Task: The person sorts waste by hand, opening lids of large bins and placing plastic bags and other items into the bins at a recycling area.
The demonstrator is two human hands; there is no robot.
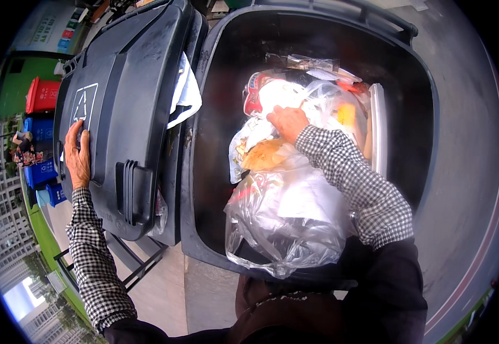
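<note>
My right hand [289, 123] reaches into an uncovered dark wheeled bin [318, 21], its fingers curled at white plastic bags [275, 96]; whether they grip one cannot be told. Below it lie a brownish flat piece of waste [263, 155] and a large clear plastic bag [288, 215] that hangs over the near rim. A translucent bag with something yellow [346, 116] and an upright white board [377, 129] are at the right. My left hand [77, 155] rests, fingers spread, on the lid of a second dark bin [116, 107].
White plastic [185, 92] sticks out from under the second bin's lid. A metal frame [142, 266] stands below that bin. Red [42, 94] and blue bins [41, 172] stand at the far left, with a person [26, 150] beside them. A road [460, 172] runs along the right.
</note>
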